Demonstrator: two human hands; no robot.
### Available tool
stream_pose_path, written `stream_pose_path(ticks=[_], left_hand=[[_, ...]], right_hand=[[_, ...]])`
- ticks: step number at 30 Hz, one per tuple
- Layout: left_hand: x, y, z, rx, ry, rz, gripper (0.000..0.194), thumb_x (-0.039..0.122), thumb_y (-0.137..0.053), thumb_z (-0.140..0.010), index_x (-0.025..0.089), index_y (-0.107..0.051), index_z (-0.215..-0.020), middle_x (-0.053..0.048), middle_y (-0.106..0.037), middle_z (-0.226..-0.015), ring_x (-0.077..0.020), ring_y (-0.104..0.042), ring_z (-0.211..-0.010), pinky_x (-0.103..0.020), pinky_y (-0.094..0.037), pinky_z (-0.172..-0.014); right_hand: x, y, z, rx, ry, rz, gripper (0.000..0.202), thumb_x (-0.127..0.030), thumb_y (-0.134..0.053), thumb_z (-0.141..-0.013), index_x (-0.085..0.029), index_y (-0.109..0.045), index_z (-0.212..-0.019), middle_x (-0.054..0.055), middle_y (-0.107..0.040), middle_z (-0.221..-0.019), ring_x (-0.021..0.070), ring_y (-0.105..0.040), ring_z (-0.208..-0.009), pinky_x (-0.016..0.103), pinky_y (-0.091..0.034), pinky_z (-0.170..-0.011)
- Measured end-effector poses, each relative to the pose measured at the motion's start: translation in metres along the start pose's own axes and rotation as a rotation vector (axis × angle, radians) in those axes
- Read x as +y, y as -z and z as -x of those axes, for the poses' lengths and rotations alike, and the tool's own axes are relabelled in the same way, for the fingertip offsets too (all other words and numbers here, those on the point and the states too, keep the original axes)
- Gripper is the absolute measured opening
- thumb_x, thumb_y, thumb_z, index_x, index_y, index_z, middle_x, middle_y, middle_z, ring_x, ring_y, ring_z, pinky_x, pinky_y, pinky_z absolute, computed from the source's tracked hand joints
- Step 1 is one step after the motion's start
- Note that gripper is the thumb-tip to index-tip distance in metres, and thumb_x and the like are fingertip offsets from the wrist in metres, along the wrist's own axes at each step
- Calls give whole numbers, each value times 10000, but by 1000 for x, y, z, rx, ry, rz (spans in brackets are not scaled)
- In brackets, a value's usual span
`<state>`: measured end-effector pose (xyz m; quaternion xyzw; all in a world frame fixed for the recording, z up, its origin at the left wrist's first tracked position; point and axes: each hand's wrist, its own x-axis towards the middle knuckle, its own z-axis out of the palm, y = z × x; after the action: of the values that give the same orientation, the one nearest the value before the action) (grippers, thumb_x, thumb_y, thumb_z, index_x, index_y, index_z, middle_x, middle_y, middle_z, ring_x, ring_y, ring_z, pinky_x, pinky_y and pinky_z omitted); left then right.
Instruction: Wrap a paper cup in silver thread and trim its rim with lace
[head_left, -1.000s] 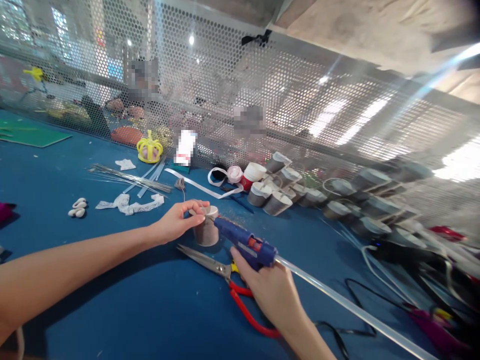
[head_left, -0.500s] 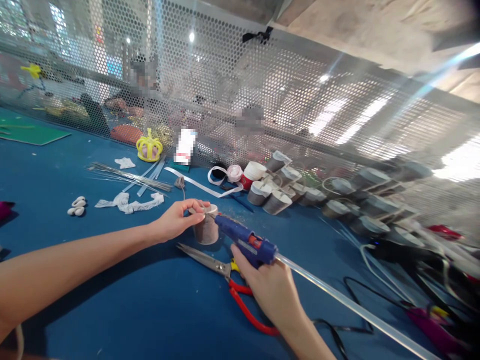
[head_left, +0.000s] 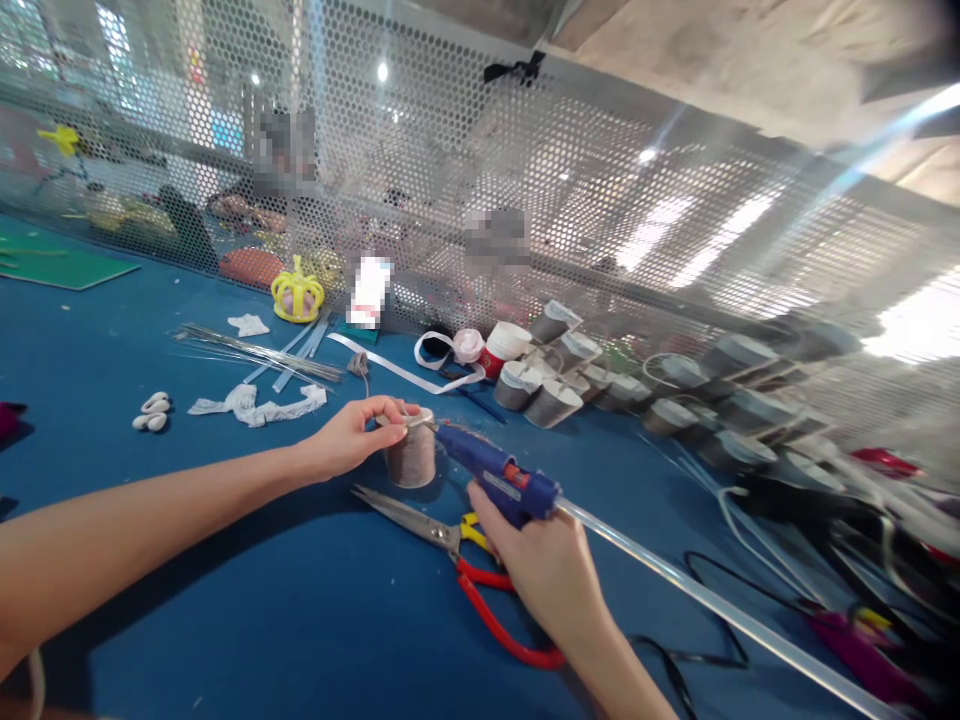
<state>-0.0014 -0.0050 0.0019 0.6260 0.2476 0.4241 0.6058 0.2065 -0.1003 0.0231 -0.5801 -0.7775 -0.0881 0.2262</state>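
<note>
My left hand [head_left: 358,438] is closed at the rim of a small grey-brown cup [head_left: 412,458], pinching a thin grey cord against it. That cord runs back to a small bundle [head_left: 360,364] just behind the hand; the fingers partly cover the rim. My right hand [head_left: 551,565] is wrapped round a blue glue gun [head_left: 491,468], whose nozzle points at the cup's rim, slightly right of my left fingertips. A long clear glue stick [head_left: 675,575] sticks out of the gun's back. Under it lie scissors [head_left: 439,532] with red and yellow handles, partly hidden by my right hand.
Several grey cups [head_left: 555,402] are heaped along a perforated metal screen [head_left: 450,150]. A white ribbon [head_left: 390,365], thin wires [head_left: 259,350], white lace [head_left: 259,405] and a yellow crown-shaped piece [head_left: 298,292] lie behind my left hand. A black cable [head_left: 712,658] lies at right.
My right hand has drawn the glue gun slightly right, its nozzle now a little farther from my left fingertips. My left hand stays at the cup's rim.
</note>
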Motion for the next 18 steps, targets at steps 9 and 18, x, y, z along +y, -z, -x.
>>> stream_pose_path(ticks=[9, 18], left_hand=[[-3, 3, -1, -12, -31, -19, 132, 252, -592, -768, 153, -521, -717, -113, -599, -1142, -236, -481, -1156, -373, -340, -923], [-3, 5, -1, -41, -28, -19, 166, 275, -583, -770, 150, -496, -705, -145, -589, -1146, -253, -448, -1193, -381, -342, -922]], right_hand=[[0, 0, -2, 3, -38, -17, 241, -215, -504, -723, -194, -710, -846, 18, -554, -395, 212, -581, -466, 287, -447, -461], [0, 1, -7, 38, -142, -191, 210, -215, -533, -683, -184, -715, -783, 19, -569, -406, 194, -561, -438, 270, -423, -442]])
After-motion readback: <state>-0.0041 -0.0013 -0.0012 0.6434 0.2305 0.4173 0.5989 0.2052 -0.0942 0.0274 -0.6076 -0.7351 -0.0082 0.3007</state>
